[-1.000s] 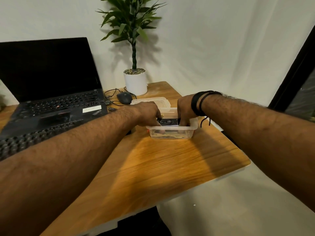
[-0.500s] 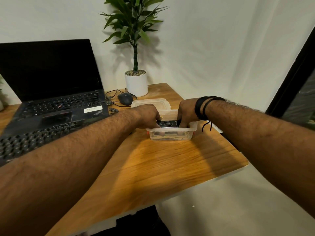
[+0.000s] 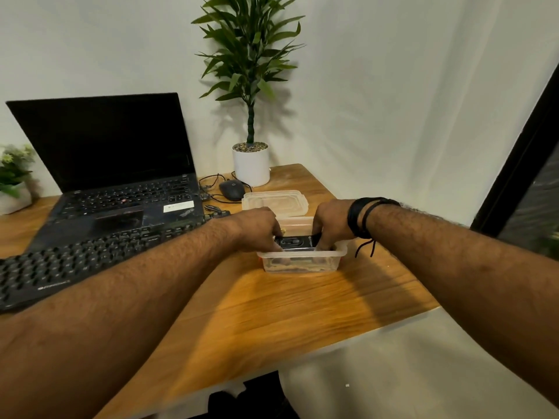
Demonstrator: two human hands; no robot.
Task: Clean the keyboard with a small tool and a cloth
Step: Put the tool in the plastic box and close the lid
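Observation:
A clear plastic container (image 3: 302, 263) stands on the wooden desk (image 3: 287, 313). Both my hands reach into it. My left hand (image 3: 260, 228) and my right hand (image 3: 332, 225) hold the two ends of a small black packaged item (image 3: 295, 241) at the container's rim. Their fingertips are hidden inside the tub. A black external keyboard (image 3: 75, 261) lies to the left, in front of the laptop, partly covered by my left forearm. No cloth shows plainly; pale contents at the tub's bottom are unclear.
The container's clear lid (image 3: 275, 202) lies just behind it. An open black laptop (image 3: 121, 182), a black mouse (image 3: 231, 189) with tangled cables, a white potted plant (image 3: 251, 164) and a small plant (image 3: 13, 182) at far left stand at the back. The desk edge runs close on the right.
My hands stay in the container on the black item. The view has tilted slightly, bringing more of the keyboard and the small left plant into sight.

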